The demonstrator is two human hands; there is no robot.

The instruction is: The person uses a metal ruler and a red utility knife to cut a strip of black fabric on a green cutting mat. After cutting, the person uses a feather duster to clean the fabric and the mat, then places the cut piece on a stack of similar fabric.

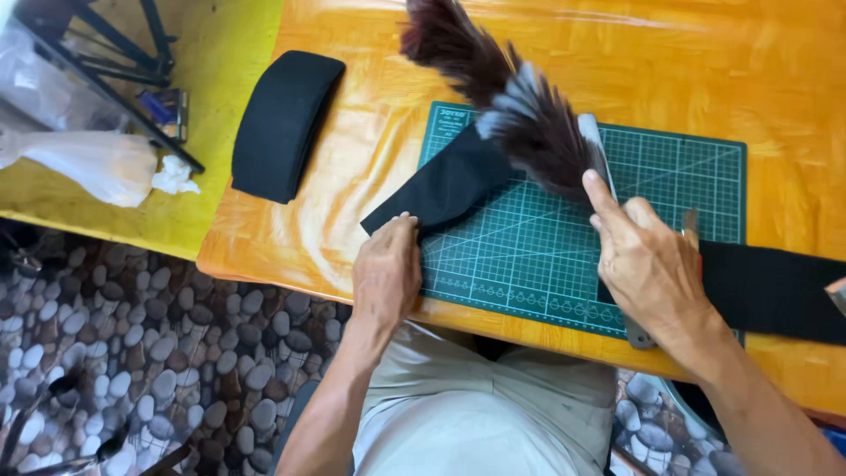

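On the green cutting mat [546, 256], a black fabric strip [445, 189] is pinned under the left hand's [386, 273] flat, released fingers; a feather bundle [529, 123] is pressed down by the right hand's [648, 264] fingers. Alignment seems underway; steadiness is needed.

the cutting mat [546, 256] is dark green with thin pale lines that make a grid of little squares. the table [705, 70] under it is bright orange with shiny light streaks. a strip of cloth [449, 185] on the mat is black. at ten o'clock from the mat lies a folded black band [282, 123]. the feathers [529, 123] at twelve o'clock are dark brown with grey-white bits. the other table [220, 53] is yellow. the floor [176, 353] has a pattern of grey and white pebbles.
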